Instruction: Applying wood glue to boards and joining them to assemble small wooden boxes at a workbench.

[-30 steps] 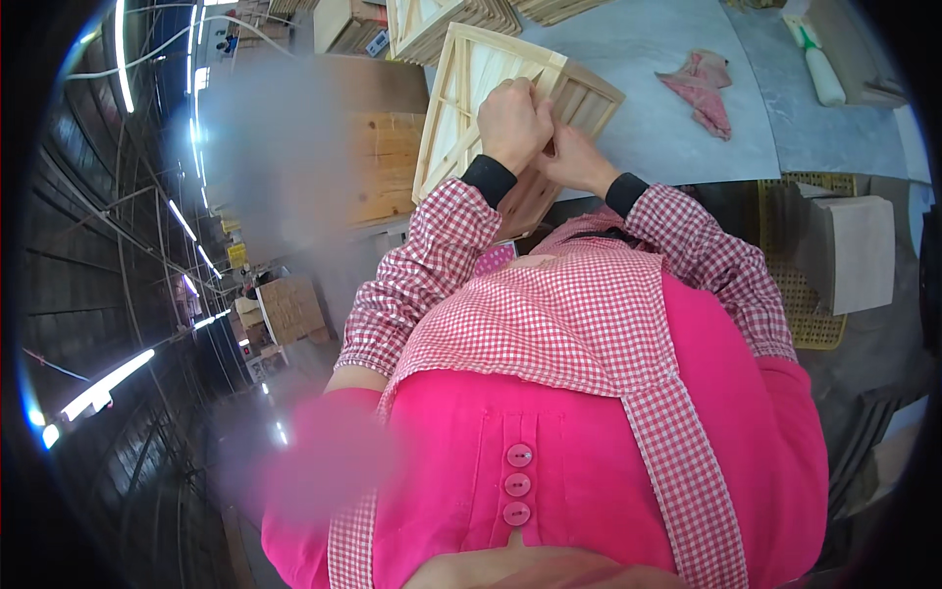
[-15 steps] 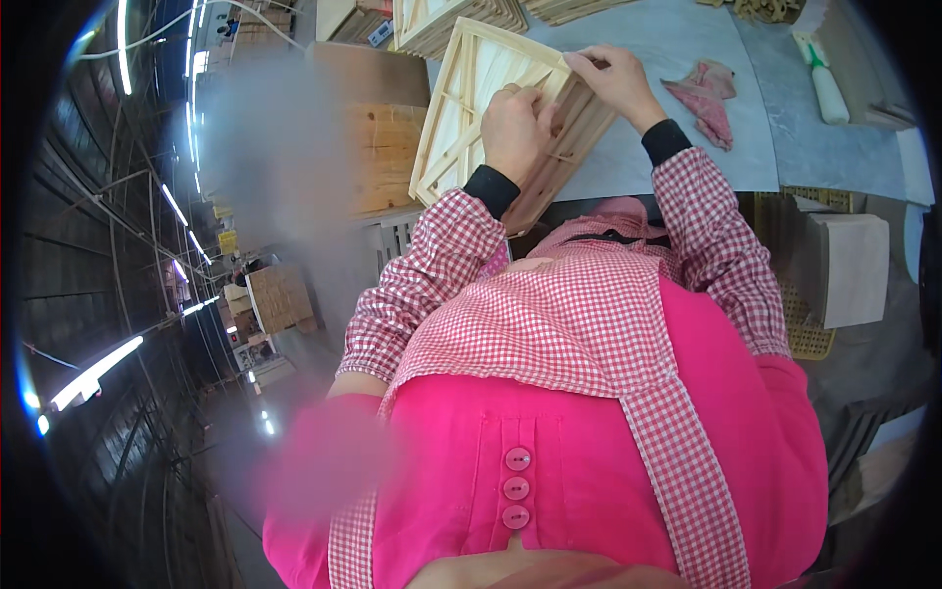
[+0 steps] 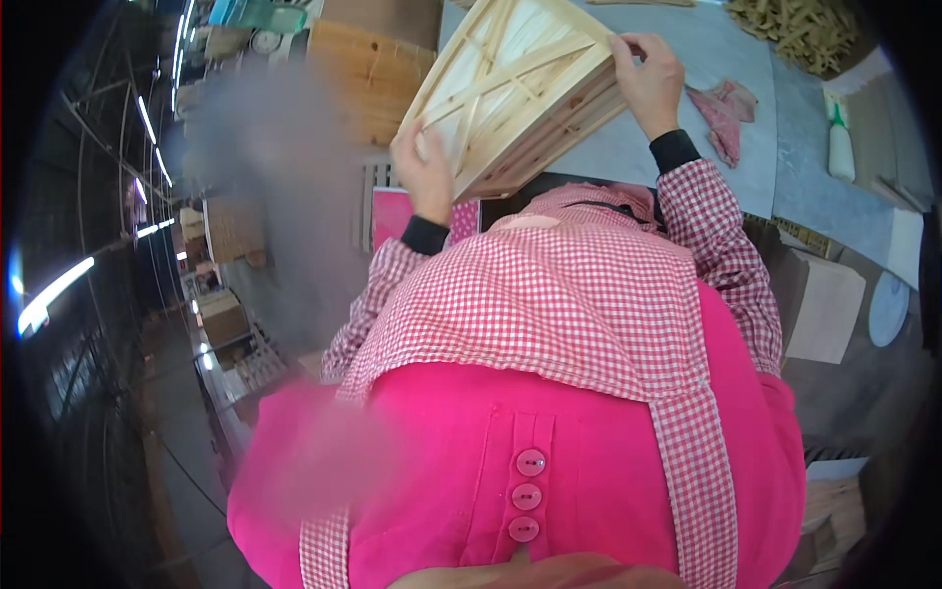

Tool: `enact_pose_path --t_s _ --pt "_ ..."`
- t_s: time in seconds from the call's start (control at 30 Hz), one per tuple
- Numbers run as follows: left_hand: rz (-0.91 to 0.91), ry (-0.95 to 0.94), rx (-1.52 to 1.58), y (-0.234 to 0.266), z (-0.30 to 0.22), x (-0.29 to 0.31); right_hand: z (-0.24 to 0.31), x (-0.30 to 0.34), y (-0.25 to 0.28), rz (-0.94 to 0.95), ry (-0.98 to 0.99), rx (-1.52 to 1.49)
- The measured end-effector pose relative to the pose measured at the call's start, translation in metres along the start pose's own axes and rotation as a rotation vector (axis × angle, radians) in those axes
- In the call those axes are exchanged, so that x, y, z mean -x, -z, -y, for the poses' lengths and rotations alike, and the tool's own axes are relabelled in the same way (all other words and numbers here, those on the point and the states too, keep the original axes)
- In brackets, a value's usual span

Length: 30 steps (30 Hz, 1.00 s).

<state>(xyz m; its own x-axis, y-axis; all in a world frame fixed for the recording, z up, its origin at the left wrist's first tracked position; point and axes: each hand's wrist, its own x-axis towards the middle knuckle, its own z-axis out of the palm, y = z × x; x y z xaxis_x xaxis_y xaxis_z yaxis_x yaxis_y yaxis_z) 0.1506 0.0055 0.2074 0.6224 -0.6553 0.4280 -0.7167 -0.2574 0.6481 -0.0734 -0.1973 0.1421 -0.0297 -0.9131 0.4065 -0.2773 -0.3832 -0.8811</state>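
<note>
A pale wooden crate-like box with diagonal braces across its white-panelled face stands tilted at the near edge of the grey-blue table. My right hand pinches its upper right corner between thumb and fingers. At the lower left corner, my left hand has its thumb and fingers around the edge, slightly blurred. To the right of the box lies a crumpled pink cloth.
Farther right stands a white bottle with a green neck. A heap of short wooden strips lies at the back right. Brown boards are left of the box, a pale carton is below the table's right side, and a pink dotted item is below my left hand.
My left hand has moved from the box's near right edge to its lower left corner. The right hand still grips the upper right corner. The box has turned slightly, and the view has shifted.
</note>
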Motion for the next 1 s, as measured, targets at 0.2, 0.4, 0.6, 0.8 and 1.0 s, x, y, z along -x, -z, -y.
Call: enact_pose_path --t_s 0.2,0.4,0.6,0.8,1.0 --pt "-0.252 1.367 0.671 0.048 0.085 0.056 -0.003 -0.001 -0.004 -0.039 0.082 -0.007" --pt "-0.116 1.349 1.038 0.029 0.079 0.057 -0.004 -0.005 0.001 -0.003 0.11 0.025" --pt "-0.075 1.191 1.054 0.019 0.096 0.026 -0.004 -0.008 -0.001 0.09 0.058 0.007" --pt "-0.051 1.176 1.046 0.011 0.098 0.02 -0.006 -0.011 0.004 0.118 -0.022 -0.033" --pt "-0.05 1.202 1.057 0.006 0.097 0.016 -0.003 -0.01 0.004 0.101 0.021 0.059"
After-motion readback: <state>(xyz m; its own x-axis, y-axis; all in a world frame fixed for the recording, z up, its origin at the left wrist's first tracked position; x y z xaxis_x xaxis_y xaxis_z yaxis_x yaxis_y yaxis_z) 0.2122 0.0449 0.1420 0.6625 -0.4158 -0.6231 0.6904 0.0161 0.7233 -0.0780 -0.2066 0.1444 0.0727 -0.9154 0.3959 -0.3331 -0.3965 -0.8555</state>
